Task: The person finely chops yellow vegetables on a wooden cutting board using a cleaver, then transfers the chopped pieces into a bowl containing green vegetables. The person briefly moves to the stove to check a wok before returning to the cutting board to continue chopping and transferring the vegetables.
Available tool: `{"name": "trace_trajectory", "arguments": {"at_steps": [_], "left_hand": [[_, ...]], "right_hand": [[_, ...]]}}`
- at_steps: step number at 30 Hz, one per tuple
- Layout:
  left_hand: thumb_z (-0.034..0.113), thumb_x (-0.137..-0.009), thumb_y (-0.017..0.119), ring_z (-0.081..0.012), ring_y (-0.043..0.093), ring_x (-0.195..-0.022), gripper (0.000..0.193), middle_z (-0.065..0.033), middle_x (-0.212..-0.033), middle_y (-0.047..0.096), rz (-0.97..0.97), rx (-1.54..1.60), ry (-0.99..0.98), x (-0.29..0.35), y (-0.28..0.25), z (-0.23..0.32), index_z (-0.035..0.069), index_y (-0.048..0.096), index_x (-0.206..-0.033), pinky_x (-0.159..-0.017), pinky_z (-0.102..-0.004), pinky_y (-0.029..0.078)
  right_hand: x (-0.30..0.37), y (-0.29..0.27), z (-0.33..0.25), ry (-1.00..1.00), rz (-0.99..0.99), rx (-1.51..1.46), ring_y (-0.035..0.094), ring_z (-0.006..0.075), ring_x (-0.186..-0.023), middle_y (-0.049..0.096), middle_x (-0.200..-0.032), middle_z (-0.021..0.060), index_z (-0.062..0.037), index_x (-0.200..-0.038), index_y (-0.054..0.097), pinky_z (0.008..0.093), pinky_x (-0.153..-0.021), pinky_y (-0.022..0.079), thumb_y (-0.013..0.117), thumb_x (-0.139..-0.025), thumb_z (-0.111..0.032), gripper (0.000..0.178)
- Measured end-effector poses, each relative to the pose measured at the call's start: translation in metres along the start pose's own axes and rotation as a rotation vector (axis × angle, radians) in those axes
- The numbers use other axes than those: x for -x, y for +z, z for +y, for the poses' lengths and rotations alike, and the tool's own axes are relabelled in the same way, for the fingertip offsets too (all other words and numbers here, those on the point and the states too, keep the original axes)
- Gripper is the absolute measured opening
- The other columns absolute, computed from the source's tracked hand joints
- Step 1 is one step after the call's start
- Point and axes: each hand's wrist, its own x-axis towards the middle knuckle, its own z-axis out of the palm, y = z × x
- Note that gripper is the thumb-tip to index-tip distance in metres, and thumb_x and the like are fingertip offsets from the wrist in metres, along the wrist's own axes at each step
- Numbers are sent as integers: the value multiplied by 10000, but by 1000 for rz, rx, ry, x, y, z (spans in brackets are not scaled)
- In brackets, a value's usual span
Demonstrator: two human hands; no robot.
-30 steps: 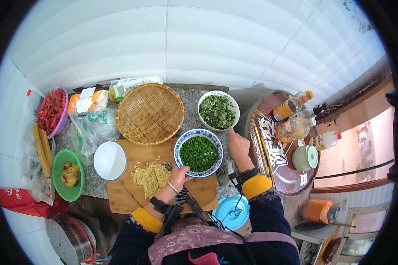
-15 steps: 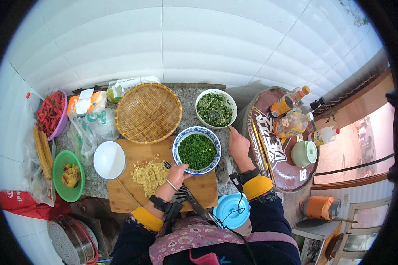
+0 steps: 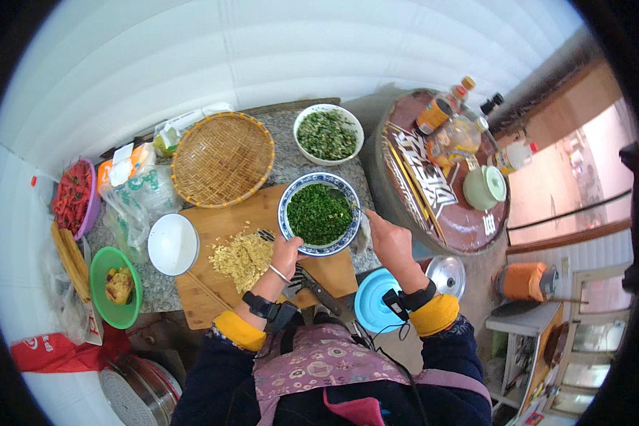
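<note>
My left hand (image 3: 285, 257) grips the lower-left rim of a blue-and-white bowl (image 3: 285, 217), which is filled with chopped green herbs (image 3: 319, 213). In my closed right hand (image 3: 390, 240) is the handle of a spoon (image 3: 348, 201), its head resting in the herbs near the bowl's right side. Beyond this bowl stands a white bowl (image 3: 358, 148) of paler chopped greens. Left of my left hand, a heap of chopped yellowish food (image 3: 241, 259) lies on the wooden cutting board (image 3: 199, 302). A knife (image 3: 318, 290) lies on the board's near right part.
A woven bamboo basket (image 3: 222, 160), an empty white bowl (image 3: 173, 244), a green basin (image 3: 118, 312) and a purple basin (image 3: 92, 206) of red chillies stand leftward. Bottles (image 3: 453, 142) and a pale green jar (image 3: 483, 188) stand on the round brown lid (image 3: 468, 231). A blue lid (image 3: 376, 298) sits below the counter.
My right hand has brought the spoon from the white bowl of paler greens into the blue-and-white bowl. My left hand keeps hold of that bowl's rim. The whole view has shifted.
</note>
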Motion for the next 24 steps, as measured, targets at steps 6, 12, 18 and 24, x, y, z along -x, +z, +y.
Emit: {"name": "trace_trajectory", "arguments": {"at_steps": [6,12,18,24], "left_hand": [[-37,-802,460,-221,666,-851,350,-72,-921,599,-165,-123,-5,40,31,-27,-13,514,-1147,-711,-357,593],[-64,-745,444,-199,644,-882,543,-103,-1101,586,-368,-122,-141,99,97,-78,6,422,-1283,-719,-330,577],[-28,-759,450,-207,659,-865,521,-114,-1106,583,-588,-300,-311,188,185,-178,22,426,-1277,-628,-342,596],[-13,-757,455,-244,667,-864,556,-126,-1117,610,-821,-517,-568,307,284,-288,36,424,-1311,-631,-383,610]], "right_hand": [[81,-37,1,-73,-5,104,609,258,-551,593,-646,67,-87,-1129,585,390,-481,464,545,-811,-76,322],[204,-117,25,97,58,140,596,230,-531,581,-617,54,-92,-1090,611,368,-471,448,552,-794,-76,302],[380,-163,50,272,-43,271,610,216,-536,582,-610,36,-81,-1049,571,350,-458,465,558,-791,-97,259],[579,-227,71,609,110,394,614,211,-530,586,-611,45,-65,-1063,573,338,-456,476,546,-801,-98,266]]}}
